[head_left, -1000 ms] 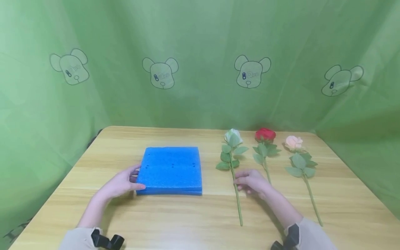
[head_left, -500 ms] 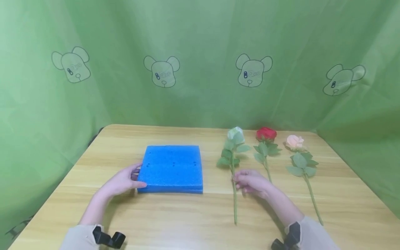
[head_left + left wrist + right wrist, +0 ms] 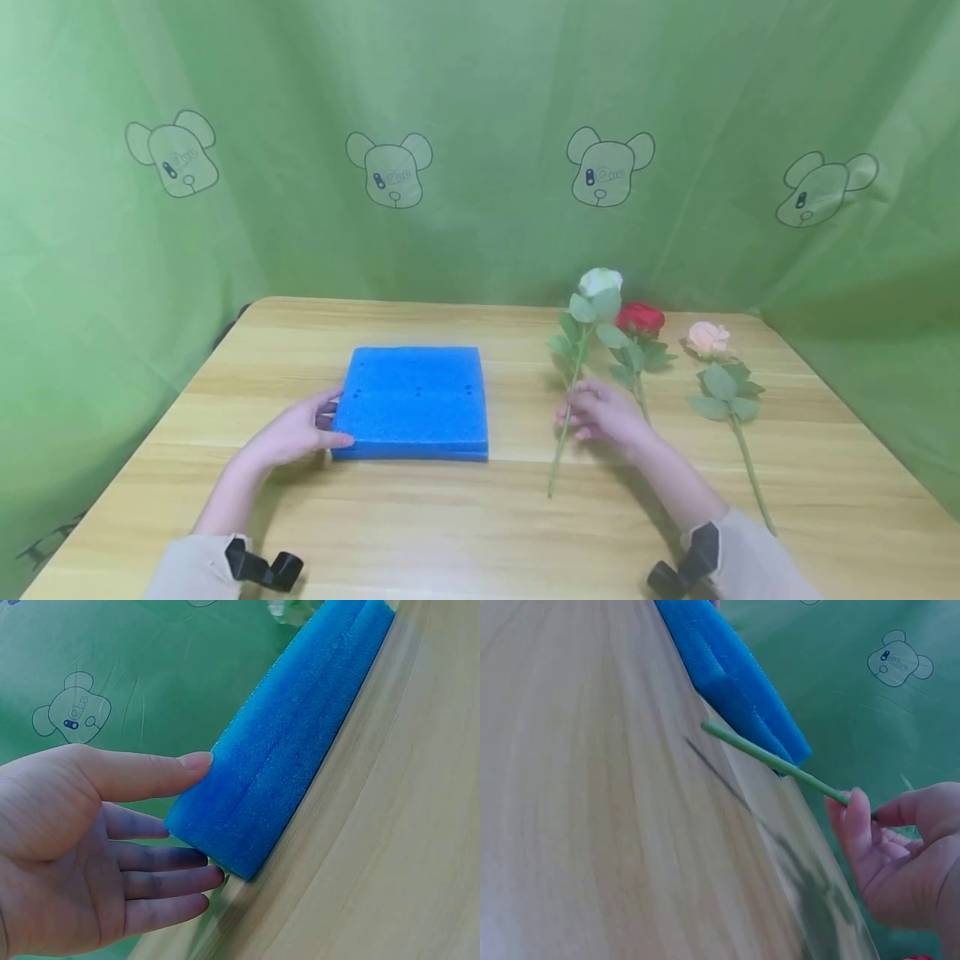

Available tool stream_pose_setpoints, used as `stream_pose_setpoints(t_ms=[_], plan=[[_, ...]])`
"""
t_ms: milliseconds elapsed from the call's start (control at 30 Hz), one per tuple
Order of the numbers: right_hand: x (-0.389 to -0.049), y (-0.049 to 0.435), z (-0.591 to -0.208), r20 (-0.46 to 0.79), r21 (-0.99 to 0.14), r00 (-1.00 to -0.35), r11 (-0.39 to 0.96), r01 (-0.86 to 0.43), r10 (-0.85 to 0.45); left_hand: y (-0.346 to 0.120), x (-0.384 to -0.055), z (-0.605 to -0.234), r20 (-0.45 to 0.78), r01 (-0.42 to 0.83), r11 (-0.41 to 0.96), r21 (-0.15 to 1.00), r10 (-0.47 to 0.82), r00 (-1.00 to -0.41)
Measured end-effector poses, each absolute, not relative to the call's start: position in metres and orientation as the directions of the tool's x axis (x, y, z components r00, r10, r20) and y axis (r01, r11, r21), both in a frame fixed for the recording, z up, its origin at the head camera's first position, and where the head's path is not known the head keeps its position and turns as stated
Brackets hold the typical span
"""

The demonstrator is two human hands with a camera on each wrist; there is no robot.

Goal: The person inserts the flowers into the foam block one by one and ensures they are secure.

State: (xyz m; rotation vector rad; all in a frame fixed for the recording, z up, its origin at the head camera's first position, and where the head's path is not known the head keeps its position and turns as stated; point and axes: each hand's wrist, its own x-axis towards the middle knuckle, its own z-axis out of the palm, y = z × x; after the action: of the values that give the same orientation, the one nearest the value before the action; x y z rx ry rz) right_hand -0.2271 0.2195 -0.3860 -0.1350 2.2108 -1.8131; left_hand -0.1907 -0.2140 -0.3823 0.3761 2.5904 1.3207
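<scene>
A thick blue foam block (image 3: 411, 404) with small holes in its top lies on the table, left of the middle. At its left end is my left hand (image 3: 294, 431). In the left wrist view the thumb (image 3: 196, 760) touches the block's edge, and the other fingers extend fairly straight beside its end. My right hand (image 3: 609, 418) pinches the green stem of a white artificial rose (image 3: 601, 283). The rose is raised and tilted, its bloom away from me. In the right wrist view the stem's lower end (image 3: 707, 726) hangs above the table, casting a shadow.
Right of the held flower lie a red rose (image 3: 640, 319), partly covered by the white rose's leaves, and a pink rose (image 3: 708, 339). They rest on the wooden table (image 3: 450, 525). A green curtain (image 3: 487, 83) with bear-head prints surrounds the table's back and sides.
The white rose has come up off the table in my right hand, its bloom swinging right toward the red rose and its stem end leftward. My left hand stays at the foam block.
</scene>
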Motion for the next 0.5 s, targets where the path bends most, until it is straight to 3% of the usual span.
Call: stream_pose_setpoints(t_ms=[500], plan=[[-0.221, 0.204, -0.368, -0.029, -0.997, -0.958, 0.074, 0.008, -0.286, -0.214, -0.191, -0.382, -0.074, 0.127, 0.58, 0.805, 0.311, -0.948]])
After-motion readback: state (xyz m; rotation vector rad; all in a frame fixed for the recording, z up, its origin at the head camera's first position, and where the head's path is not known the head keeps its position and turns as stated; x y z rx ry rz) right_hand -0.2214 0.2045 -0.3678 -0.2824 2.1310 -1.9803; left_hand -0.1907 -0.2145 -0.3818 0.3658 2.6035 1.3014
